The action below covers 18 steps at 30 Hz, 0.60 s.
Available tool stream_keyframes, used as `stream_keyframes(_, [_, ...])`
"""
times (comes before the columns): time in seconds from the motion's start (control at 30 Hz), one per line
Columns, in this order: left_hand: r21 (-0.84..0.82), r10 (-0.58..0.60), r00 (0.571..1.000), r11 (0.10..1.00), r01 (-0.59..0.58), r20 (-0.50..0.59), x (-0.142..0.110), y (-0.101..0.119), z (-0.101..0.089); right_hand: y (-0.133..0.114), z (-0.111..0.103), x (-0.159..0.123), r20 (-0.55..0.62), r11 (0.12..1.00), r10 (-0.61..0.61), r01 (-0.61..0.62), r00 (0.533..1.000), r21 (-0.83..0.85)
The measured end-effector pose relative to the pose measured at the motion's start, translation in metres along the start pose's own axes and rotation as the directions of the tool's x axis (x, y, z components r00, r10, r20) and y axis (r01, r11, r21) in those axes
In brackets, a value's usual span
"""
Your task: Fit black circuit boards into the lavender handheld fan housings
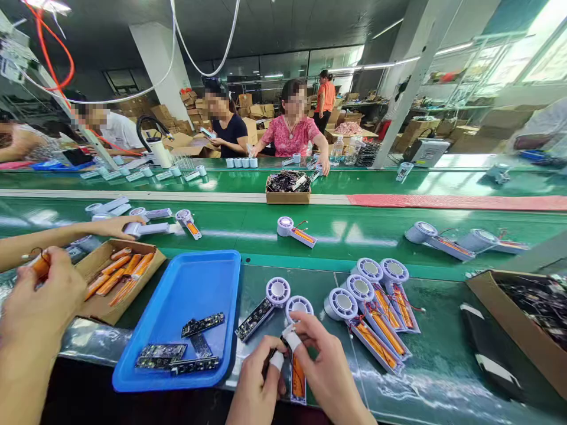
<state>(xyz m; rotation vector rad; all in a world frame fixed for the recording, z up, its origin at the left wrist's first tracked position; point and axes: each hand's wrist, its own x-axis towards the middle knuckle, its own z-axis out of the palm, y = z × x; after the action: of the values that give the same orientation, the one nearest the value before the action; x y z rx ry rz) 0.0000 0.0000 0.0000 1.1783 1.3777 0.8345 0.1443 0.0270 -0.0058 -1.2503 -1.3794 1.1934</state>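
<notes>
My left hand (256, 382) and my right hand (326, 363) meet at the near edge of the bench, fingertips wrapped in white tape. Both pinch the same small fan unit (297, 308), a white round head with an orange battery (298, 378) in its open handle. My left fingers close on something dark at the handle; I cannot make it out. Beside it lies another fan unit with a bare circuit board (266, 307). Several finished-looking units with orange batteries (376, 307) lie fanned out to the right.
A blue tray (186, 295) with a few circuit boards sits left of my hands. A co-worker's hand (39, 307) at far left holds an orange battery beside a cardboard box of batteries (119, 274). Fan units ride the green belt (354, 227). A cardboard box (522, 319) stands at right.
</notes>
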Motion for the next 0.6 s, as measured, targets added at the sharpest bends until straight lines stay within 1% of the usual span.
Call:
stream_keyframes(0.07, [0.006,-0.027,0.999,1.0,0.027,-0.017,-0.001,-0.003,0.001,0.002,-0.004,0.003,0.002,0.999,0.034,-0.034,0.999,-0.014])
stream_keyframes(0.13, [0.013,-0.047,0.998,0.999,0.048,-0.03,-0.002,-0.004,0.001,0.001,-0.008,0.004,0.032,0.998,0.032,-0.031,0.999,-0.047])
stream_keyframes(0.23, [0.026,-0.06,0.997,0.998,0.061,-0.044,-0.002,0.002,0.002,-0.005,-0.014,0.002,0.135,0.991,-0.032,0.049,0.99,-0.128])
stream_keyframes(0.33, [-0.006,-0.102,0.995,0.995,0.102,-0.023,-0.002,0.011,0.002,-0.009,-0.017,-0.001,0.211,0.976,-0.1,0.137,0.972,-0.168])
stream_keyframes(0.43, [-0.027,-0.119,0.993,0.993,0.119,0.007,-0.001,0.017,0.001,-0.007,-0.018,-0.004,0.221,0.945,-0.152,0.207,0.963,-0.253])
stream_keyframes(0.53, [-0.015,-0.075,0.997,0.997,0.075,0.03,0.003,0.018,0.001,-0.003,-0.016,-0.006,0.206,0.908,-0.203,0.263,0.957,-0.326])
stream_keyframes(0.6, [0.001,-0.052,0.998,0.999,0.052,0.027,0.006,0.018,0.0,-0.001,-0.015,-0.007,0.208,0.884,-0.242,0.304,0.948,-0.354])
